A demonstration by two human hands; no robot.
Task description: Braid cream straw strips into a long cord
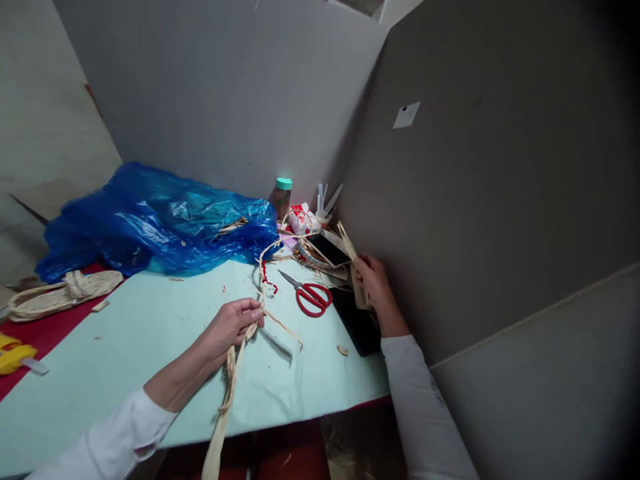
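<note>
My left hand point(239, 322) is closed in a pinch on a twisted cord of pale dried plant fibre point(220, 427). Loose strips hang from it past the table's front edge, while its thin twisted end curves up towards the back. At the right, beside the grey panel, my right hand point(374, 283) has its fingers closed on several pale dried fibre strips point(349, 241). Red-handled scissors point(314, 299) lie half open between the hands. A piece of red cord point(266, 280) is near the twisted end.
A blue plastic bag point(150, 220) fills the back left. Coiled fibre cord point(75, 293) and a yellow tool point(15, 353) lie at left. A phone point(327, 249), a dark flat object point(355, 323) and a teal-lidded jar point(283, 193) are at right and back. Grey panels point(240, 87) enclose the table.
</note>
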